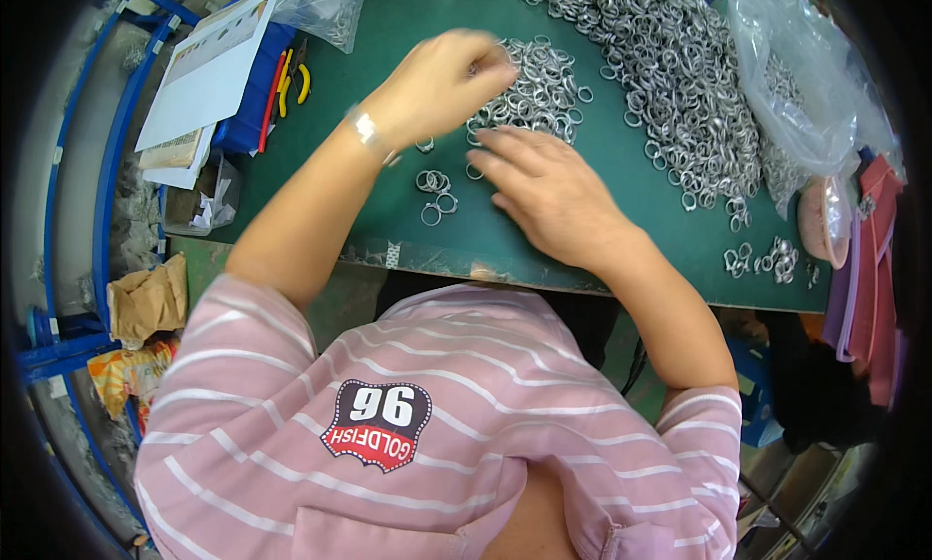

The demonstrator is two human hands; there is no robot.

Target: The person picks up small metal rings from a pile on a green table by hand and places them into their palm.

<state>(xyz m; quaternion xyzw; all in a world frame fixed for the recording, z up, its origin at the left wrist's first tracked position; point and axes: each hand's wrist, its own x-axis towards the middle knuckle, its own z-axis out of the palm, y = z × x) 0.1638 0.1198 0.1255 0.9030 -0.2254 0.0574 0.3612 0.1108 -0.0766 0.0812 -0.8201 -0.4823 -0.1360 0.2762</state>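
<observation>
A small pile of silver metal rings (544, 89) lies on the green tabletop between my two hands. At its left edge is my left hand (437, 80), blurred, its fingers curled in; whatever they may hold is hidden. My right hand (558, 196) is palm down at the near edge of the pile, fingers stretched out and slightly apart, fingertips by the nearest rings. Closer to me, left of my right hand, a few loose rings (436, 193) sit in a little group. Another ring shows partly below my left wrist.
A large heap of rings (680, 94) covers the far right, beside a clear plastic bag (806, 65). Several rings (777, 259) lie near the right front edge. Yellow-handled pliers (294, 80), a blue bin (254, 109) and papers (209, 70) are at the left.
</observation>
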